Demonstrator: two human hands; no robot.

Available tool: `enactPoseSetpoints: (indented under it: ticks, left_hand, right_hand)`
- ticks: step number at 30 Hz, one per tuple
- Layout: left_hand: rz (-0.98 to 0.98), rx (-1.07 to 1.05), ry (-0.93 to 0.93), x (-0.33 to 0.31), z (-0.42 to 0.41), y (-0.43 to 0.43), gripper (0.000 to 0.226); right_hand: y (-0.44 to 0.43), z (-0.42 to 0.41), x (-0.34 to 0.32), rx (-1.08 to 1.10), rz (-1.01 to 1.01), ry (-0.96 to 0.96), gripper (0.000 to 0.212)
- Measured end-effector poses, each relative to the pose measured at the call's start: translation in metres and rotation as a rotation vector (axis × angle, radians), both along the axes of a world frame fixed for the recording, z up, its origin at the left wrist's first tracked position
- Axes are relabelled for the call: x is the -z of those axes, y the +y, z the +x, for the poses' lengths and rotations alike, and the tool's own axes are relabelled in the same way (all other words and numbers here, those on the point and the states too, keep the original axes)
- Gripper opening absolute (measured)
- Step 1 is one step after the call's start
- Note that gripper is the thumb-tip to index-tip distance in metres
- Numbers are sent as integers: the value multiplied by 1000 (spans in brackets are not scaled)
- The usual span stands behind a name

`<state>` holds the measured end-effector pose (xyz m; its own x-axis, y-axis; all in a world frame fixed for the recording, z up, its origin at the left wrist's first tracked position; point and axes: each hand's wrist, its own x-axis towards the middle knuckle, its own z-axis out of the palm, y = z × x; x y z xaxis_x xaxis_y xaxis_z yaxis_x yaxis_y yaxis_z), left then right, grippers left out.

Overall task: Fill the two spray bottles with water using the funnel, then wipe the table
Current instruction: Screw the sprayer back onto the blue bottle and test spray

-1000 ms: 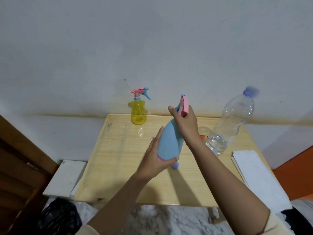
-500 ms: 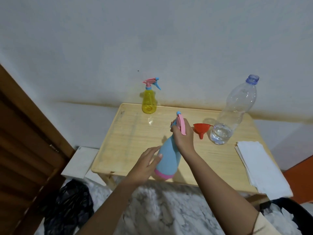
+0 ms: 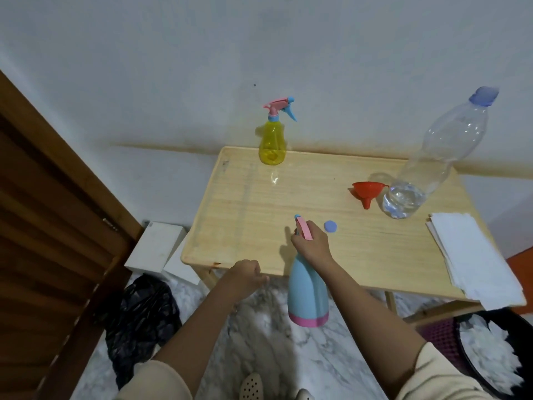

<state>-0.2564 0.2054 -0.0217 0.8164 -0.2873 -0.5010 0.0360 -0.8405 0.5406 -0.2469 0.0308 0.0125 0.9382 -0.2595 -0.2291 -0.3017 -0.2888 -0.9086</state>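
My right hand (image 3: 313,245) grips the neck of the blue spray bottle (image 3: 307,295) under its pink trigger, holding it upright in the air at the table's near edge. My left hand (image 3: 245,277) is a loose fist just left of the bottle, apart from it and holding nothing. The yellow spray bottle (image 3: 272,142) stands at the back of the wooden table (image 3: 259,215). An orange funnel (image 3: 367,193) lies beside the clear water bottle (image 3: 432,166), which holds a little water. A blue cap (image 3: 330,226) lies near my right hand. Folded white cloths (image 3: 473,258) sit on the table's right end.
A wooden door (image 3: 52,226) fills the left side. A black bag (image 3: 141,316) and white boxes (image 3: 157,245) lie on the marble floor left of the table. A dark basket with white material (image 3: 496,350) sits at the lower right.
My left hand has let go of the blue bottle's body and closed into a fist. The right hand has lowered the bottle toward me, off the table's near edge. The view has shifted.
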Motion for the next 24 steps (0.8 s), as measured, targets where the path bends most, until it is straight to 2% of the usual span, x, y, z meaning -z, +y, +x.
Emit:
enactPoseSetpoints:
  ticks: [4, 10, 14, 17, 20, 24]
  left_hand:
    - [22, 22, 45, 5, -2, 4, 26]
    - [28, 21, 29, 8, 0, 11, 18]
    - [28, -15, 11, 11, 2, 14, 18]
    - [40, -23, -8, 14, 2, 16, 21]
    - [45, -21, -6, 14, 2, 17, 21]
    - [37, -42, 2, 15, -1, 19, 18]
  right_hand:
    - [9, 4, 6, -50, -52, 73, 12]
    - [23, 9, 1, -67, -45, 67, 30]
    - [26, 9, -6, -64, -10, 120, 21]
    - [24, 14, -2, -66, 6, 178, 25]
    - [28, 17, -2, -80, -9, 159, 14]
    - [31, 21, -3, -75, -16, 148, 22]
